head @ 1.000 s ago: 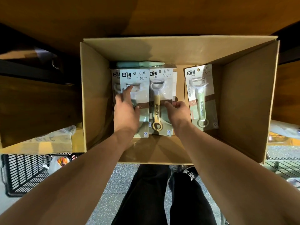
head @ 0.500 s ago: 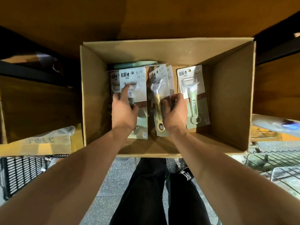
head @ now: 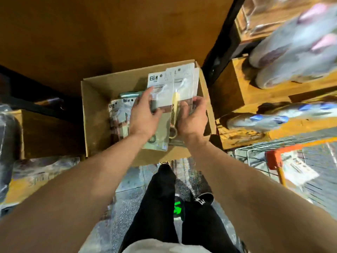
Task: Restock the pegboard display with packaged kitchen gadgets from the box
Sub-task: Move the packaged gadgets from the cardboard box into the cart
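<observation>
An open cardboard box stands on the floor in front of me. Above its right half I hold a fanned stack of carded peeler packs with white "BM" headers. My left hand grips the front pack with the grey-green peeler. My right hand grips the packs behind it, one with a yellow-handled peeler. More carded packs and a mint-green item lie in the box's left part, partly hidden by my left hand.
Wooden shelves at the right carry blurred wrapped goods. A wire basket with an orange frame stands at lower right, a carded pack inside. Dark shelving and a cardboard carton are at the left. My legs and shoes are below.
Both hands closed on packs that lay in the box and lifted them up together toward the right. The view swung right, bringing the shelves and the wire basket into sight.
</observation>
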The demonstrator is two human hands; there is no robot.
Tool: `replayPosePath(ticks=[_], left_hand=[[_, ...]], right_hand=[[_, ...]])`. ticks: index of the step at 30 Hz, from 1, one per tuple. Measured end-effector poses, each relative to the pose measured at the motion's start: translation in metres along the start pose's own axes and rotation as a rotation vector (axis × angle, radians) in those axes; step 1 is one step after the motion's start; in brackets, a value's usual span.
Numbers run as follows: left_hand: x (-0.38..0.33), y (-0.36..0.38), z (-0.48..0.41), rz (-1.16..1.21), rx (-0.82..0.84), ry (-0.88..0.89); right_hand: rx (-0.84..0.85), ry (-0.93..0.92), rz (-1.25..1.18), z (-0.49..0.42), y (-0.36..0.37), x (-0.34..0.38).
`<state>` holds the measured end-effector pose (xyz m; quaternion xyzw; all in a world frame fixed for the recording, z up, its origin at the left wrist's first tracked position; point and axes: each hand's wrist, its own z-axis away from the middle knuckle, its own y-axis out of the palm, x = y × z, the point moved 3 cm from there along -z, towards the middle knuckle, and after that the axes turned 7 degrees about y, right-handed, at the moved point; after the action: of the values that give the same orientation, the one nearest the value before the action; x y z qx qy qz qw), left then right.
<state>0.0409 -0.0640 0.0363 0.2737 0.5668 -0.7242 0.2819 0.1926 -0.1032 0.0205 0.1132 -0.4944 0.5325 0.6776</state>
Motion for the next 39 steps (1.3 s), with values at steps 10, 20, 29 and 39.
replayPosePath(ticks=[10, 20, 29, 39], left_hand=[[-0.213, 0.081, 0.094, 0.018, 0.109, 0.402], [-0.321, 0.302, 0.25, -0.122, 0.552, 0.802], [-0.235, 0.45, 0.381, -0.45, 1.007, 0.787], [-0.23, 0.465, 0.381, -0.465, 1.093, 0.806]], right_hand=[[-0.378, -0.088, -0.264, 0.044, -0.237, -0.01], [-0.74, 0.292, -0.508, 0.102, -0.452, -0.184], [-0.777, 0.736, -0.557, 0.175, -0.477, -0.404], [-0.703, 0.949, -0.258, 0.179, -0.474, -0.426]])
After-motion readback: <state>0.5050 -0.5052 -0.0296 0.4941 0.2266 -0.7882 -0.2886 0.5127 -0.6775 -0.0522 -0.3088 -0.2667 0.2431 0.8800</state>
